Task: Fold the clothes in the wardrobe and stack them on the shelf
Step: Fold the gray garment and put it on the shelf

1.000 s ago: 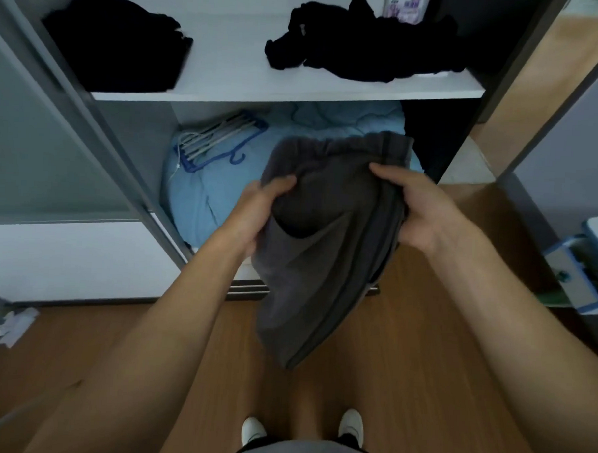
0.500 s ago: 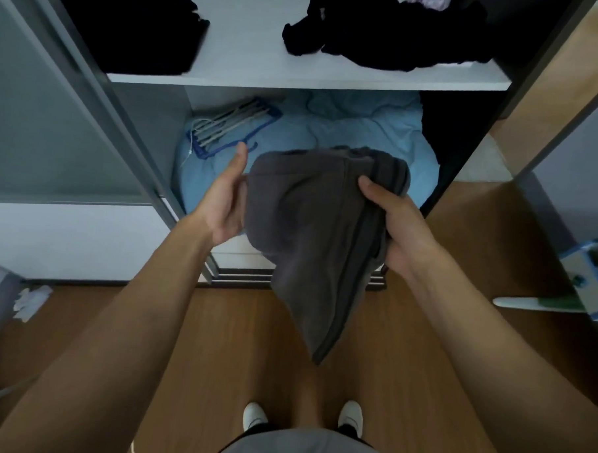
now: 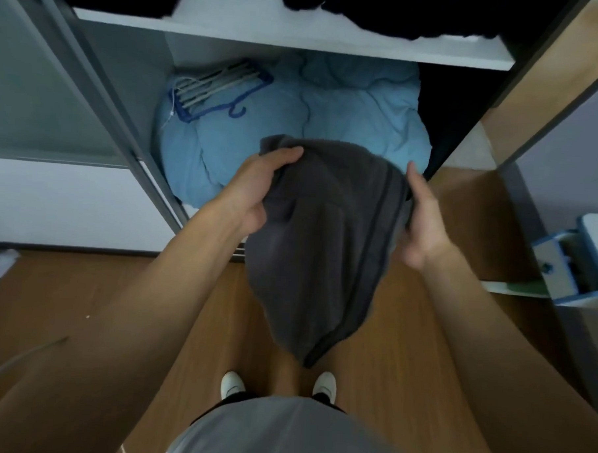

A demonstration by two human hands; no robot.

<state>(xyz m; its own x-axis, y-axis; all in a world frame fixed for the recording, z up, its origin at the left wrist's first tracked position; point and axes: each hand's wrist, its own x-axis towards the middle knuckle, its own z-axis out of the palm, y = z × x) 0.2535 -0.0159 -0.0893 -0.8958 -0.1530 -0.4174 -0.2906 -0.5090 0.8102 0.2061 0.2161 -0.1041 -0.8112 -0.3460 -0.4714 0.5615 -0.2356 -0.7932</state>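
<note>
A person stood at an open wardrobe, viewed from their own head looking down. A dark grey garment (image 3: 324,248) hung in the air between both hands, in front of the lower compartment and below the white shelf (image 3: 299,39), not yet on it. It looked like soft, thick fleece or knit. It was doubled over at the top and tapered to a loose point near the person's white shoes (image 3: 232,386), with a darker seam down its right side.

The left hand (image 3: 254,193) had its grip clamped on the top left edge, thumb lying over the front of the cloth, apparently to carry the weight while the fold was squared. The right hand (image 3: 424,228) pressed its palm against the right edge, thumb straight up and free. Its fingers were hidden behind the fabric, so I could not tell whether that grip was closed on the cloth.

On the far shelf lay rumpled black clothes (image 3: 402,15). Below, a puffy pale blue duvet (image 3: 357,126) filled the compartment, with a bundle of thin hangers (image 3: 218,85) on its left. The floor (image 3: 403,385) was smooth brown wood.

I judged the folding midway, with stacking yet to come.
</note>
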